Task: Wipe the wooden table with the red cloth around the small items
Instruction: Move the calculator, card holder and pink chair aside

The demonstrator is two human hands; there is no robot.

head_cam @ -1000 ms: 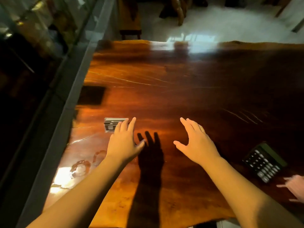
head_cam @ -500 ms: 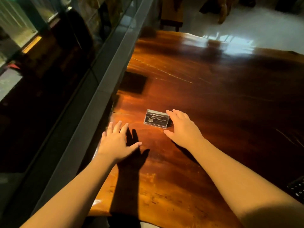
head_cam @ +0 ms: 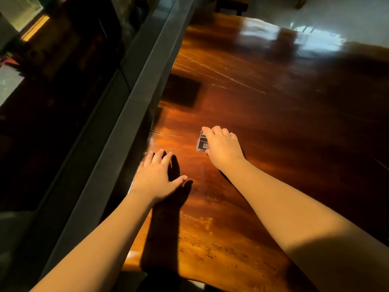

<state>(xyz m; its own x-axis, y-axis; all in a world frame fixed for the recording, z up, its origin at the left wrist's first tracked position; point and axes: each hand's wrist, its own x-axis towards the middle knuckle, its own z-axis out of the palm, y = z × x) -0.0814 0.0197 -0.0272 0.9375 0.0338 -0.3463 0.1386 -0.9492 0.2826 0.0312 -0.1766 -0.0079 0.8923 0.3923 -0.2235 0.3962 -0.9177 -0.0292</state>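
The glossy dark wooden table [head_cam: 273, 114] fills the right and middle of the view. A small clear plastic case [head_cam: 201, 142] lies on it near the left edge. My right hand [head_cam: 223, 147] covers its right part, fingers curled around its edges. My left hand [head_cam: 156, 175] lies flat on the table near the left edge, fingers spread, holding nothing. No red cloth is in view.
A grey metal rail [head_cam: 126, 114] with glass panels runs along the table's left side. A dark square patch [head_cam: 182, 92] shows on the table beyond the case. A wooden chair [head_cam: 230, 4] stands past the far end, on a pale shiny floor [head_cam: 336, 15].
My view has swung left, and the calculator has left the frame. My right hand has reached the plastic case and closed around it. My left hand has moved toward the left table edge.
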